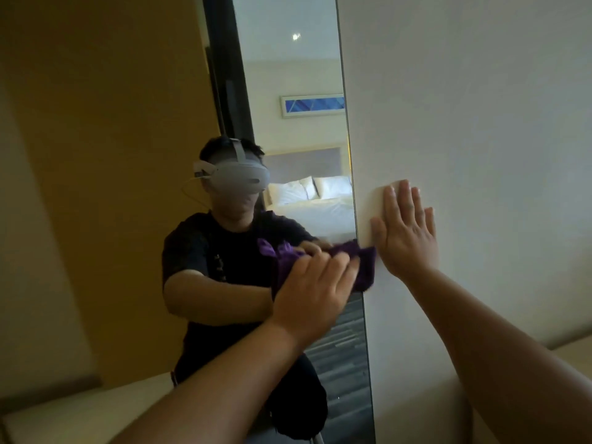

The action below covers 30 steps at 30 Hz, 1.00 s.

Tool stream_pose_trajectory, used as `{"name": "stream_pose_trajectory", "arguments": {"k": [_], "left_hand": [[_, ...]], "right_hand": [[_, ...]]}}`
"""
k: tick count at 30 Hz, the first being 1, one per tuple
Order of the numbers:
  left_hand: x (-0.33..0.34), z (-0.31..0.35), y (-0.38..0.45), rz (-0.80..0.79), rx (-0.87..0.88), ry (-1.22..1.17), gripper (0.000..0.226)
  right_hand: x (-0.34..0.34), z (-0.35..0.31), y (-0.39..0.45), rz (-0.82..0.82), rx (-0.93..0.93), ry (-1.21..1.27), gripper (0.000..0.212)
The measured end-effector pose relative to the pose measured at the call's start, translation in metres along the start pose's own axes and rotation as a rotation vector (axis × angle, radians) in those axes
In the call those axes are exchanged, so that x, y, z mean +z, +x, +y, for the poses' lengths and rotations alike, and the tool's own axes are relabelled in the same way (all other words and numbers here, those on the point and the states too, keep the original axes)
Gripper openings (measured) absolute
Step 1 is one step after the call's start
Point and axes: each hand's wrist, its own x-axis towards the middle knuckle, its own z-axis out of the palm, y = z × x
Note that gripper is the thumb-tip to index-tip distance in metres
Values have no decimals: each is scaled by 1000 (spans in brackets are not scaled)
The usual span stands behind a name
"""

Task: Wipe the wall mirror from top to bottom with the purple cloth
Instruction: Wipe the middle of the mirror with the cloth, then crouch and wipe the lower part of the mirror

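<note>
- The left hand [315,288] lies flat on the cloth [365,267], fingers close together and pointing right, pressing the cloth against the mirror [298,123].
- The cloth is purple and bunched; it sits at the mirror's right edge, about halfway down the visible glass, and its right end laps over that edge onto the wall [480,107].
- Part of the cloth is hidden under the left hand; the rest shows above and to the right of the fingers.
- The right hand [407,232] is open, fingers spread a little and pointing up, palm flat on the wall just beside the mirror's right edge.
- The cloth's right end is just beside the right hand at the base of the thumb; whether they touch I cannot tell.
- Both forearms reach in from the bottom of the view, bare.
- The mirror is tall and narrow, with a dark strip along its left edge, next to a tan panel [112,155].
- In the glass show a person in a dark shirt with a grey headset, a bed [317,206] with white pillows, a framed blue picture [312,105] and a ceiling light [295,36].
</note>
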Motion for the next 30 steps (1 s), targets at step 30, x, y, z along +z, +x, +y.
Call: {"name": "stream_pose_trajectory", "arguments": {"k": [30], "left_hand": [[-170,10,-271,-329,-240,-230,32]], "right_hand": [[70,-199,-220,-48,-548,279,57]]}}
